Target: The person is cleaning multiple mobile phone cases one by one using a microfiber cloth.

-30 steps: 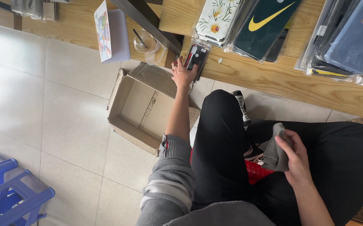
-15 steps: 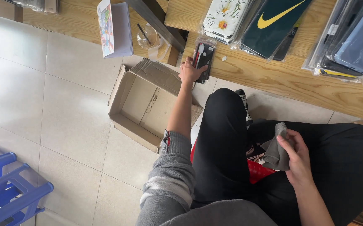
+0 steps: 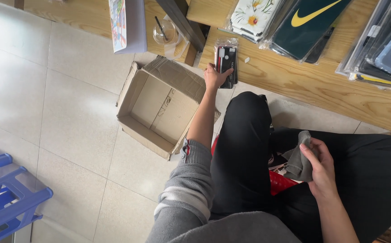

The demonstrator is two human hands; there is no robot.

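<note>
Item: right hand [image 3: 322,167], nearest the camera, in the lap and well short of the open cardboard box [image 3: 159,108], clenched on a grey cloth [image 3: 297,157]. Left hand [image 3: 215,76], arm stretched past the box's far corner, fingers laid on a dark bagged phone case [image 3: 227,65] at the near edge of the wooden shelf [image 3: 321,85]; grasp looks begun, not closed. Step judged: picking up the case; next it wants a firm pinch and lift. Beyond the box: glass cup [image 3: 165,31], stacked bagged cases [image 3: 303,22]. Floor pale tile [image 3: 47,112]; blue plastic stool [image 3: 6,193] left of box.
</note>
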